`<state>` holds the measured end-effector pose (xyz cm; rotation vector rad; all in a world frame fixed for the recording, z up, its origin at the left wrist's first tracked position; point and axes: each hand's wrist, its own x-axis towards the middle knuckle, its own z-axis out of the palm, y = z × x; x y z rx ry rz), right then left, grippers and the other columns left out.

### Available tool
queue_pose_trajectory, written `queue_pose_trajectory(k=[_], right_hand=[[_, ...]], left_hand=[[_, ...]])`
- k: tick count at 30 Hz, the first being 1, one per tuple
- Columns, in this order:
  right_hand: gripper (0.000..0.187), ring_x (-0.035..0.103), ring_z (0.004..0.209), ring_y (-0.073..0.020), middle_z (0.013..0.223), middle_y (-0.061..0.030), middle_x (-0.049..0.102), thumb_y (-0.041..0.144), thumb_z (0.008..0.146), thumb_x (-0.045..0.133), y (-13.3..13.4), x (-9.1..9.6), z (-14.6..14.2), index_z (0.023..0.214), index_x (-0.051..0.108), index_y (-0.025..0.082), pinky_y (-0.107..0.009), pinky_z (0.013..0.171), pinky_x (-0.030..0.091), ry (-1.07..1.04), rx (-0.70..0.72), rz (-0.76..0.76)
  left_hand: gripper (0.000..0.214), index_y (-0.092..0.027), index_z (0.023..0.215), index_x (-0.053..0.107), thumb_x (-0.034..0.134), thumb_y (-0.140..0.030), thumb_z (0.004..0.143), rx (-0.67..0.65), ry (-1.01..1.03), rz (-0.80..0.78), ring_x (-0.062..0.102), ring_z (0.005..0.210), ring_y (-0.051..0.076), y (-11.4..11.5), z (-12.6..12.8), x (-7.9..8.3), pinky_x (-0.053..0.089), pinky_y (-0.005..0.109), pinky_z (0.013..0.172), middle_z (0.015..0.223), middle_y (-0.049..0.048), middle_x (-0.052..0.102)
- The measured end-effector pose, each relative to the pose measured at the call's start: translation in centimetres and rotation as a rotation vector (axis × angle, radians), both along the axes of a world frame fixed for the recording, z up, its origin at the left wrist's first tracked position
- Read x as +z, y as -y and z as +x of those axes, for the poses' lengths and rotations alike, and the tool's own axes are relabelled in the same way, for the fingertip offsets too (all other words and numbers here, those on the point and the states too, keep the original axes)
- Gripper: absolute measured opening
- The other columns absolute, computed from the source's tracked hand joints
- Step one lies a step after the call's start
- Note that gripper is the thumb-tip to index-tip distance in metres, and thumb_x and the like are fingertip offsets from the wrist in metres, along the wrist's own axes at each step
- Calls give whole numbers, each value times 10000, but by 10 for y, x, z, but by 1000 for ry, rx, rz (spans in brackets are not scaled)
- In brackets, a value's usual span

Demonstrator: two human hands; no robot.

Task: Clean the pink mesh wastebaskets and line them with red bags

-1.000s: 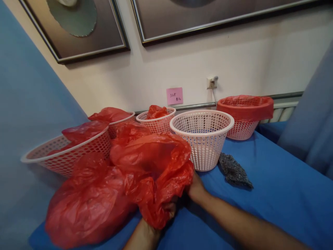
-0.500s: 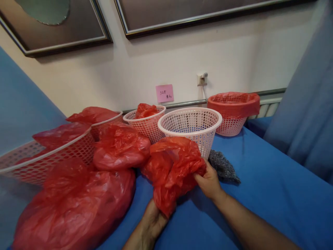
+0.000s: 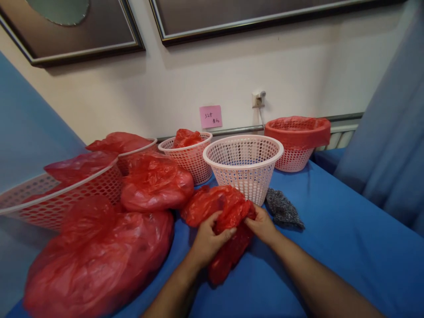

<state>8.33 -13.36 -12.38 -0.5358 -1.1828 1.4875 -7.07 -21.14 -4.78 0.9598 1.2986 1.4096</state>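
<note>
A crumpled red plastic bag (image 3: 221,221) lies on the blue table (image 3: 331,247) right in front of an empty pink mesh basket (image 3: 243,165). My left hand (image 3: 208,238) grips the bag's near left side, fingers curled into the plastic. My right hand (image 3: 263,225) pinches its right edge. Part of the bag hangs below my left hand.
Two puffed red bags (image 3: 99,251) (image 3: 155,181) lie at the left. Three pink baskets (image 3: 62,190) (image 3: 137,150) (image 3: 187,152) hold red bags; a lined basket (image 3: 296,141) stands at the back right. A grey cloth (image 3: 283,212) lies beside the empty basket. Blue panels stand on both sides.
The bag was held up and billowing; it has come down to the table and bunched smaller. My left hand rose from under it to grip its top. The view shifted slightly.
</note>
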Motion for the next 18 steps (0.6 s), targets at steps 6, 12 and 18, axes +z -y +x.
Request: queue_pose_trajectory(k=[6,12,18], right_hand=[[342,693,706,-205,806,-4,776,442,657,866,-16,-1,13,891,766,215,-315,685,565,41,-100,-108],[445,715,781,-234,892,-34,801,533,692,815,-23,-5,17,983,775,198,-343,749,568,-13,-215,-218],[417,720,811,-228,913,-27,805,513,696,789,-29,-12,16,967,767,197,-327,757,568,-61,-295,-269]], left_hand=[[493,-157,985,744,963,-277,559,278,263,92,776,791,255,3,-23,3,622,346,775,904,62,816],[287,-162,900,717,833,-113,642,545,343,196,787,735,229,12,-69,13,660,324,743,733,3,785],[210,-136,879,722,600,-5,769,584,513,46,763,595,212,36,-97,36,679,332,651,757,62,804]])
